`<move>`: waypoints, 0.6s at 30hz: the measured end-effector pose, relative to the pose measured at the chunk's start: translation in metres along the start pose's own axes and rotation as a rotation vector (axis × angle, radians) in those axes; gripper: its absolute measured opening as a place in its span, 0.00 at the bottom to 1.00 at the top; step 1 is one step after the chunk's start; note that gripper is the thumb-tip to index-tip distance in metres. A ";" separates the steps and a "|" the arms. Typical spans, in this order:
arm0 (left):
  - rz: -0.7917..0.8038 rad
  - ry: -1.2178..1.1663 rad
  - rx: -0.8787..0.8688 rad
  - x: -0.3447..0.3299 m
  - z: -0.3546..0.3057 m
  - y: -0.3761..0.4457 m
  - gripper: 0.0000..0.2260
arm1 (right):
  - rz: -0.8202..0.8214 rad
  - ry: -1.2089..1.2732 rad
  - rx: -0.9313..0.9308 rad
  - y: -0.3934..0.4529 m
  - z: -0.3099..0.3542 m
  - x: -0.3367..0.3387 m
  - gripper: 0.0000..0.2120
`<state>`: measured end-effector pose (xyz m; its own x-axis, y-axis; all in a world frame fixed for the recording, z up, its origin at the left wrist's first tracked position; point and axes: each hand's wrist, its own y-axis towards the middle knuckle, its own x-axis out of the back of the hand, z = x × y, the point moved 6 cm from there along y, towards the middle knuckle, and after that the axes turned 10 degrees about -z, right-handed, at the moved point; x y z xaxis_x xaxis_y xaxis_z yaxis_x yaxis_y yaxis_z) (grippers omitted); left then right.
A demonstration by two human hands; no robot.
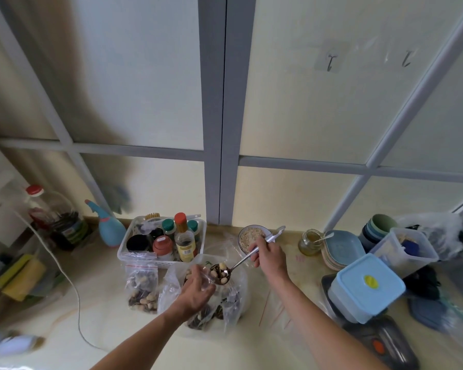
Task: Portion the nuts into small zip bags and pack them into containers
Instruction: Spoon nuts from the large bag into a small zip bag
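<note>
one small zip bag (142, 288) already lies filled on the counter (112, 340), at about nine o'clock from the big nut bag (219, 297), so the portioning looks to be only in its early part; nothing seems packed yet, and the blue-lidded container (366, 287) at three o'clock sits closed on what looks like a scale. the job in hand is filling a second bag. the left hand (198, 287) reaches in from six o'clock, its grip pinching the clear mouth of a small bag over the nut bag, though the thin film is hard to make out. the right hand (267, 256), arm angled in from five o'clock, has its grip wrapped round the handle of a metal spoon (221, 273) heaped with nuts, the bowl poised right at the left hand's fingertips. a dish of oats (247, 239) stands at twelve o'clock of the right hand
</note>
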<state>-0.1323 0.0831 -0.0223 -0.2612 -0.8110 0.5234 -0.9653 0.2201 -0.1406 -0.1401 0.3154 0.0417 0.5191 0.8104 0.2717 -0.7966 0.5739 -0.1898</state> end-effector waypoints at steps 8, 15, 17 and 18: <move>0.038 -0.041 0.028 0.002 0.014 0.001 0.23 | 0.169 -0.065 0.098 -0.009 0.002 -0.024 0.22; -0.004 0.023 -0.064 0.002 -0.003 0.001 0.22 | 0.512 -0.275 0.256 -0.028 0.009 -0.053 0.17; -0.019 0.053 -0.107 0.002 -0.006 0.001 0.20 | 0.624 -0.397 0.327 -0.038 0.012 -0.059 0.15; -0.027 0.049 -0.121 0.003 -0.007 0.000 0.19 | 0.675 -0.450 0.368 -0.044 0.013 -0.061 0.13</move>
<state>-0.1329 0.0849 -0.0151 -0.2320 -0.7905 0.5669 -0.9639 0.2649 -0.0251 -0.1411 0.2391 0.0462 -0.2061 0.7946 0.5711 -0.9779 -0.1464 -0.1492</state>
